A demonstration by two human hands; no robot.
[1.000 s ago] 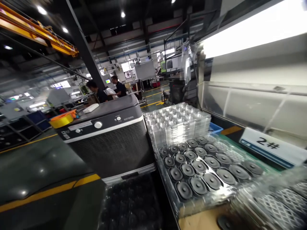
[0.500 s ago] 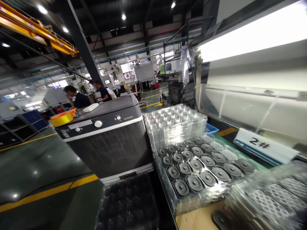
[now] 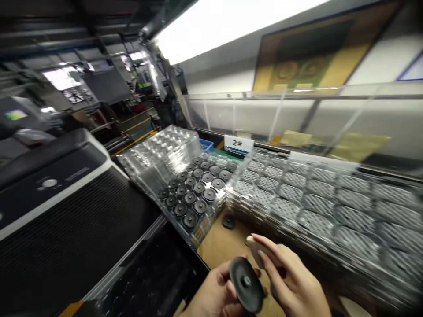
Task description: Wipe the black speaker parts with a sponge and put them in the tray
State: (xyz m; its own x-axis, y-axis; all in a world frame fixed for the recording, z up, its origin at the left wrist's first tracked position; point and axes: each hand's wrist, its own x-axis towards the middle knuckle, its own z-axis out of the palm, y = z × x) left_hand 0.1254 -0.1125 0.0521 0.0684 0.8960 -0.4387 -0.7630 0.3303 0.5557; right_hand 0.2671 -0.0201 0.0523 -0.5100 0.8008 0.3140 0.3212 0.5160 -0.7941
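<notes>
Low in the head view, my left hand [image 3: 213, 293] grips a black oval rubber-like part [image 3: 253, 296], tilted up, with a small hole at its centre. Close on its right, my right hand [image 3: 294, 281] is closed on a flat pale tool [image 3: 254, 250], its tip pointing up and left. The kind of tool cannot be made out. Beyond both hands, a similar black part [image 3: 228, 221] lies on a brown cardboard sheet [image 3: 213, 242]. A clear plastic tray [image 3: 201, 231] behind it holds rows of such black parts.
Stacked clear trays [image 3: 261, 215] with patterned pockets fill the right side. Another clear stack [image 3: 152, 165] stands at the back left, near a blue bin [image 3: 206, 145] and a "2#" sign [image 3: 238, 144]. A dark air cooler [image 3: 82, 211] borders the left; a lamp [image 3: 224, 22] glows overhead.
The view has swung right and down toward the bench. Both hands have come into sight, the left with a black part, the right with the pale tool.
</notes>
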